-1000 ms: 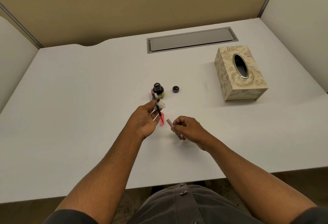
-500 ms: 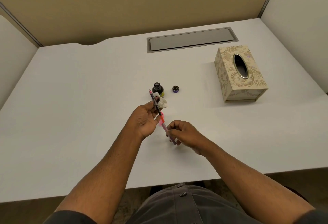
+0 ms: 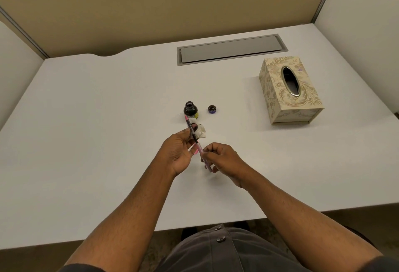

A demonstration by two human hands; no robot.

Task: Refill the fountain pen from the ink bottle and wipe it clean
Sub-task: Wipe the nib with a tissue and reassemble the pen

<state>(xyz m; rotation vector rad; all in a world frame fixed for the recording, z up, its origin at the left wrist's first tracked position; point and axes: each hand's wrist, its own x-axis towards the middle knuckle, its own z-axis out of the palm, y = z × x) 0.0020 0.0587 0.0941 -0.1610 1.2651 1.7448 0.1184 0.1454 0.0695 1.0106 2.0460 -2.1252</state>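
A slim pink and black fountain pen (image 3: 195, 140) is held above the white desk (image 3: 108, 120), its far end pointing at the ink bottle. My left hand (image 3: 179, 153) pinches the pen's dark front section. My right hand (image 3: 222, 159) grips the pink barrel (image 3: 204, 158), which lines up with the front section and meets it. The open ink bottle (image 3: 190, 110) stands just beyond the pen. Its small dark cap (image 3: 212, 109) lies to the right of it. A crumpled white tissue (image 3: 200, 132) with a dark stain lies behind my left fingers.
A patterned cream tissue box (image 3: 289, 90) stands at the right of the desk. A grey cable hatch (image 3: 232, 49) is set into the desk at the back. Beige partition walls close off the back and both sides. The desk's front edge runs just above my lap.
My right hand has brought the pink barrel up and left until it meets the front section in my left hand. The two parts were apart a second ago.
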